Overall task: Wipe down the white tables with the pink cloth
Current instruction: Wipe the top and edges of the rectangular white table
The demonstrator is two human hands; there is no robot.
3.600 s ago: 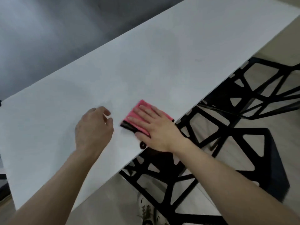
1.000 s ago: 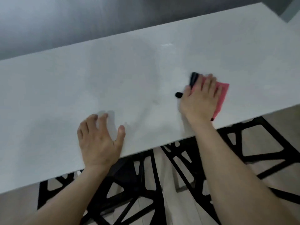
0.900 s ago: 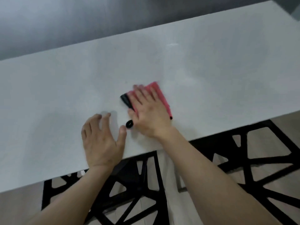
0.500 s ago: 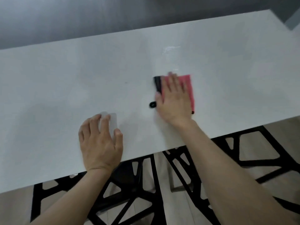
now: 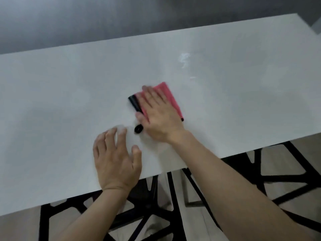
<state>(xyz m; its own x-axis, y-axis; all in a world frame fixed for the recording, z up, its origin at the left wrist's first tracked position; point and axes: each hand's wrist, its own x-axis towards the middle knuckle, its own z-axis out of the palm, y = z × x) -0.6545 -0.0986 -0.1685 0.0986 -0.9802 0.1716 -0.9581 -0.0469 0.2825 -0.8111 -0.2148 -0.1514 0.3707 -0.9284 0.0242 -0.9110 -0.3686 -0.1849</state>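
My right hand (image 5: 159,117) lies flat on the cloth (image 5: 167,93), fingers straight and close together, pressing it onto the worktop (image 5: 69,94). The grip is open: nothing curls round the fabric, only palm and fingers bear down. The cloth is pink, folded to a rough rectangle, and sits near the middle of the worktop, a little toward the near edge and askew to it. Most of it is under my hand; pink shows past my fingertips and along the hand's right side. A black band (image 5: 133,101) runs along its left end, and a small black loop (image 5: 138,129) pokes out beside my thumb (whether it belongs to the cloth I cannot tell). My left hand (image 5: 115,159) rests palm down on the bare worktop by the near edge, just beside the right hand but touching neither it nor the cloth, fingers spread and relaxed, its grip open and holding nothing. Farther back and to the right a pale smear (image 5: 184,59) shines on the surface. My right fingertips and the cloth's far edge look blurred. Under the near edge a black frame (image 5: 149,204) of crossing bars stands over a light floor (image 5: 281,162), and a grey wall (image 5: 121,20) lies behind the far edge.
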